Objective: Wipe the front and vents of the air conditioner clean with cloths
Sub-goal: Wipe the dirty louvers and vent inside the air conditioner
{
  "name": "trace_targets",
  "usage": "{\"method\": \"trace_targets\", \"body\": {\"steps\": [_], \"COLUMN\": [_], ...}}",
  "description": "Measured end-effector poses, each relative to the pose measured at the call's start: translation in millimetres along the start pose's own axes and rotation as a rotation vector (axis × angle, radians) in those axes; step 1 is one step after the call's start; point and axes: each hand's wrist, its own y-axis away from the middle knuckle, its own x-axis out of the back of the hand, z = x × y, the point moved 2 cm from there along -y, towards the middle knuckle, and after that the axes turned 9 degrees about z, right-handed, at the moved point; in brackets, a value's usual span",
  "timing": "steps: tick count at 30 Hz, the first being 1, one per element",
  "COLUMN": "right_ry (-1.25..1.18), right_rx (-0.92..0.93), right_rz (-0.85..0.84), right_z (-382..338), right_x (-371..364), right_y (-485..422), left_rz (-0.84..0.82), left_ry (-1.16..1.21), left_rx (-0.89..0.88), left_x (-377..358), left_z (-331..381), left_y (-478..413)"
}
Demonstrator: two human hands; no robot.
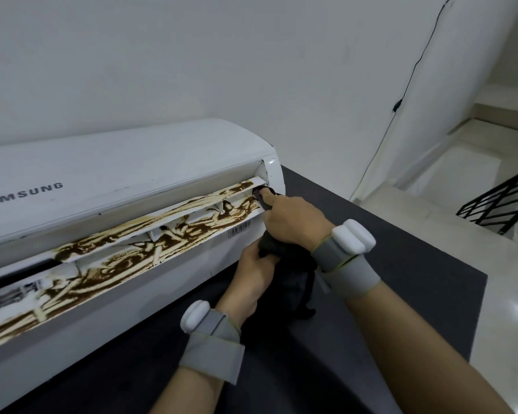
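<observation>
A white air conditioner (126, 174) lies on a dark table (401, 264). Its vent flaps (168, 231) are smeared with brown grime along most of their length. My right hand (293, 219) holds a black cloth (284, 264) and pushes a cloth-wrapped fingertip into the right end of the vent. My left hand (254, 273) grips the hanging lower part of the same cloth just below the unit's right corner. Both wrists wear grey bands with white sensors.
A white wall stands behind the unit, with a thin black cable (401, 94) running down it. To the right the table edge drops to a glossy white floor (461, 204), and a black railing (503, 204) shows at the stairwell.
</observation>
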Motion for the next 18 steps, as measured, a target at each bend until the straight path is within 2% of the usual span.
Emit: {"method": "trace_targets", "body": {"steps": [4,9,13,18], "right_ry": [-0.123,-0.084,-0.044,-0.333], "right_rx": [-0.010,0.002,-0.078,-0.104], "right_rz": [-0.076,-0.102,0.090,0.366], "right_z": [-9,-9,-7,-2], "right_x": [2,12,10,8], "right_y": [-2,6,21,29], "left_rz": [0.030,0.008,0.018,-0.014], "left_ry": [0.021,0.003,0.022,0.049], "left_rx": [0.029,0.025,0.029,0.043], "left_x": [10,9,9,12], "left_z": [3,4,-2,-11], "left_y": [-3,-2,1,4]}}
